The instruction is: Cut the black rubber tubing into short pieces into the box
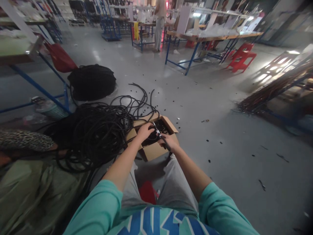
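Over an open cardboard box [153, 152], my right hand [171, 143] grips dark-handled cutting shears [157, 131]. Their metal blades point away from me, toward the fingers of my left hand [145, 132]. That left hand is closed on a black cord [152, 128], close beside the blades; its grip is partly hidden. Small dark pieces [161, 125] lie inside the box, too small to make out singly. Left of the box a large tangle of black cord [97, 127] spreads over the floor, with loose ends reaching past the box's far side.
A round black bundle [92, 81] sits behind the tangle, near a blue-legged table [19, 54]. Someone's patterned sleeve [26, 139] reaches in at left. Black scraps dot the grey floor [234, 147]. Red stools [242, 58] and a person [160, 23] are farther back.
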`<state>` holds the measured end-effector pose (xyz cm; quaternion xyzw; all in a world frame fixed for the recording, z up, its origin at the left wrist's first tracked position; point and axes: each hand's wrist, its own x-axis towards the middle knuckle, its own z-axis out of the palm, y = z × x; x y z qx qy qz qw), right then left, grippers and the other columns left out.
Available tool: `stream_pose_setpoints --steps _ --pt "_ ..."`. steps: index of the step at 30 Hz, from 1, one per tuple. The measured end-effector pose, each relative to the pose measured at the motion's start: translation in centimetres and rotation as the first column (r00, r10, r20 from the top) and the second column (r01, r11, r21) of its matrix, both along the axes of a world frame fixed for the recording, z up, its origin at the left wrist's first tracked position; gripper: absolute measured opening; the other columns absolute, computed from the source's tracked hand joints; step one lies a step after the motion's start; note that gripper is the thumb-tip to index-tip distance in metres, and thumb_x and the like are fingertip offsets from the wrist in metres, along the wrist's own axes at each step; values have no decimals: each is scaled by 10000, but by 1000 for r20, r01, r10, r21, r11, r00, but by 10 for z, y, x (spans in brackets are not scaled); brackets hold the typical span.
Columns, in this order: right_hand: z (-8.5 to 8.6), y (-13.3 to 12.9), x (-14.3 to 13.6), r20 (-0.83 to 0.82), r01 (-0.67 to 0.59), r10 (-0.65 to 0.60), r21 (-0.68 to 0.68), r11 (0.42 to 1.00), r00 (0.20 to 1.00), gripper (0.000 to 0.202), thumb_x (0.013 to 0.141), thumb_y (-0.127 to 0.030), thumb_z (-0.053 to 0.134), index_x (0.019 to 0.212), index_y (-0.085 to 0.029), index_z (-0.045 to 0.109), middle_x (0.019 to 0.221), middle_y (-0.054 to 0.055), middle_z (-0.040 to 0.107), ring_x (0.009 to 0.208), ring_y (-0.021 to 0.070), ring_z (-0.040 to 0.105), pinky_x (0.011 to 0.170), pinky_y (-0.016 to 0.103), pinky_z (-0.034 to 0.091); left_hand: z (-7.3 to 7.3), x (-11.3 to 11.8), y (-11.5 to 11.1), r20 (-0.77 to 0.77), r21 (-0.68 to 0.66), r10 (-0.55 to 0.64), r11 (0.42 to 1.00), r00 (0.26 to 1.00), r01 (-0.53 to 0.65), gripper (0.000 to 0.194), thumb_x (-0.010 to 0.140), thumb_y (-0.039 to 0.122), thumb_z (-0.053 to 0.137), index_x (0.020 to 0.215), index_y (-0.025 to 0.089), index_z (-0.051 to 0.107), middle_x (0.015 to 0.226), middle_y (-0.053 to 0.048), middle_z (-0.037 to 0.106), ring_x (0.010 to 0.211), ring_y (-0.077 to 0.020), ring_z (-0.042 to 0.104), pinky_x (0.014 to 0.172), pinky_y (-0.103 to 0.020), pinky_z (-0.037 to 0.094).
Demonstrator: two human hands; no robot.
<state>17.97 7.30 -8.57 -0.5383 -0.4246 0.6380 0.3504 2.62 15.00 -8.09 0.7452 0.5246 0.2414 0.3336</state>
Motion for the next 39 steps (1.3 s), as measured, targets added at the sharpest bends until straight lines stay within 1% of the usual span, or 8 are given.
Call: stream_pose_setpoints --steps 3,6,12,18,23,26,30,39 --pt "0 -4 3 -98 -41 34 -67 997 995 532 525 -207 604 1050 -162 528 604 -35 547 512 81 458 470 191 320 3 1 -2 -90 27 6 1000 996 -4 269 752 245 509 985 183 627 1036 -66 647 980 -206 567 869 -316 413" --pt "-3 -9 7 -99 -42 34 -81 996 994 559 511 -190 611 1062 -175 517 695 -19 588 561 82 480 510 194 347 6 -1 -1 -129 42 34 999 991 -29 288 770 262 494 1012 184 628 1057 -73 644 1016 -217 558 889 -325 408" --pt "5 -17 6 -12 -37 38 33 999 999 539 526 -164 550 1063 -138 529 554 -61 484 477 64 391 453 198 252 11 -4 0 -149 49 32 999 988 -25 316 768 265 499 1045 182 628 1088 -80 635 1039 -222 551 907 -328 399" --pt "12 -16 8 73 -44 40 48 998 997 522 536 -168 532 1057 -138 544 554 -63 460 475 61 371 453 201 248 14 -5 3 -116 26 22 999 993 -19 323 757 247 508 1044 164 632 1092 -89 632 1024 -218 556 903 -322 395" --pt "13 -15 10 89 -83 79 48 995 993 526 538 -157 532 1063 -135 550 547 -65 458 475 62 378 457 201 257 17 -6 3 -79 8 6 1000 997 -5 298 741 223 515 999 162 652 1010 -82 659 937 -199 580 849 -296 406" --pt "15 -16 10 83 -80 76 49 996 994 531 544 -166 543 1074 -137 548 565 -62 461 477 58 378 461 201 260 19 -6 1 -29 -46 -6 999 1000 4 306 737 224 504 994 147 651 805 -59 675 693 -154 589 695 -266 432" --pt "16 -16 10 73 -75 72 44 996 995 557 543 -176 555 1098 -133 534 575 -59 462 482 61 384 458 201 262 19 -6 -1 69 -146 -12 989 998 22 317 728 235 484 970 111 647 598 -10 601 429 -84 442 495 -223 362" --pt "15 -14 8 135 -39 30 65 997 990 503 521 -154 554 1023 -153 594 576 -50 488 477 61 399 455 195 308 17 -7 0 45 -130 -50 990 998 55 255 696 275 472 779 128 664 591 -8 587 458 -84 434 499 -222 353"
